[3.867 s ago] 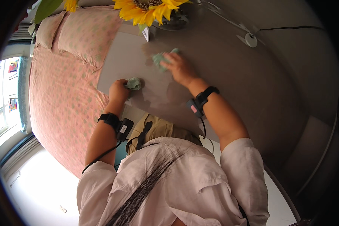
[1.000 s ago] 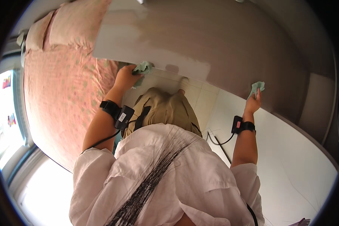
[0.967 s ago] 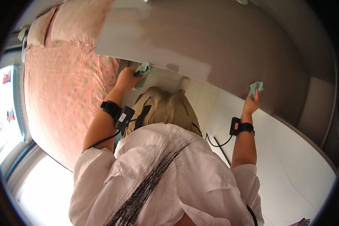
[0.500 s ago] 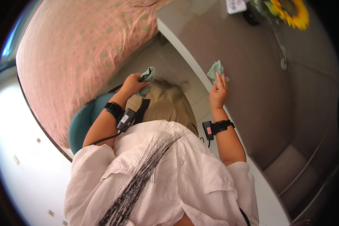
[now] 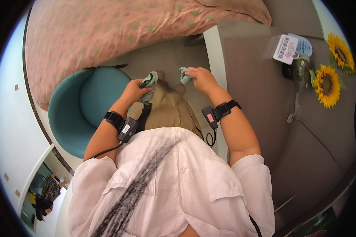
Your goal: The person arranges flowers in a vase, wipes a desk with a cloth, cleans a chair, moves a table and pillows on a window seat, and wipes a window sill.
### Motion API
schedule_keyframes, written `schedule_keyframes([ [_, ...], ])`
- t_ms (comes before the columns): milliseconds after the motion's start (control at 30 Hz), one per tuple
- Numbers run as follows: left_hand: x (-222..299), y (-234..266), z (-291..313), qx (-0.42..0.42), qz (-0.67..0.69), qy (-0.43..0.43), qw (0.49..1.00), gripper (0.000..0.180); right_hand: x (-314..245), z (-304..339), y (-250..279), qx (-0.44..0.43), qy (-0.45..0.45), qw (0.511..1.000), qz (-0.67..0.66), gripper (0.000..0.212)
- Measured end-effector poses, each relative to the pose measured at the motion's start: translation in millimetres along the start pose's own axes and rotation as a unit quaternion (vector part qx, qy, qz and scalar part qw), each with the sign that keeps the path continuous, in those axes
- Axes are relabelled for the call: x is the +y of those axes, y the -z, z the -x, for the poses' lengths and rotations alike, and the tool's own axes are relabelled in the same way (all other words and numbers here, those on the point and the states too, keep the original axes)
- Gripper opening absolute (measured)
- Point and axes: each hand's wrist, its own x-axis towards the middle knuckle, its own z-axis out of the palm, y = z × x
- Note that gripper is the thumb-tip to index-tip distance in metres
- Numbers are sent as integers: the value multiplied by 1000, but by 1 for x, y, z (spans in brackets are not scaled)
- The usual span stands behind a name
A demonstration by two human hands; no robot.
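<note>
A crumpled pale green cloth (image 5: pixel 148 81) is gripped in my left hand (image 5: pixel 133 91), in front of my body and close to the chair. My right hand (image 5: pixel 205 81) pinches a second pale green cloth (image 5: pixel 184 75), which bunches out to the left of the fingertips. Both hands are raised over the floor, a short gap between the two cloths. The right hand is just left of the brown desk's white edge (image 5: pixel 216 59), apart from the desktop. Each wrist wears a black strap with a small device.
A teal chair (image 5: pixel 103 89) stands at my left, before a bed with a pink patterned cover (image 5: pixel 106 31). On the brown desk (image 5: pixel 253 94) at right are a glass vase (image 5: pixel 302 75) with sunflowers, a white card (image 5: pixel 285 49) and a cable. Another person (image 5: pixel 47 193) appears at lower left.
My right hand has left the desktop with its cloth and moved left over the floor. My left hand keeps its cloth. The view has turned, showing more of the chair and the sunflowers.
</note>
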Motion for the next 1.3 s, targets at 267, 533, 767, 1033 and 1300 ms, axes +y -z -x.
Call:
schedule_keyframes([
  [267,-13,-1,0,32,81,10,996,26,41,-84,78,171,134,923,318,21],
  [533,-20,8,-4,42,88,26,995,23,50,-87,85,-25,84,829,552,22],
  [767,-23,12,-3,36,95,30,994,22,54,-29,53,-87,54,791,603,25],
  [1033,-24,-22,22,25,18,-10,999,26,45,86,-1,-211,-37,761,613,23],
  [1300,-54,-96,43,-39,63,10,997,28,45,240,-79,-353,-83,733,575,25],
])
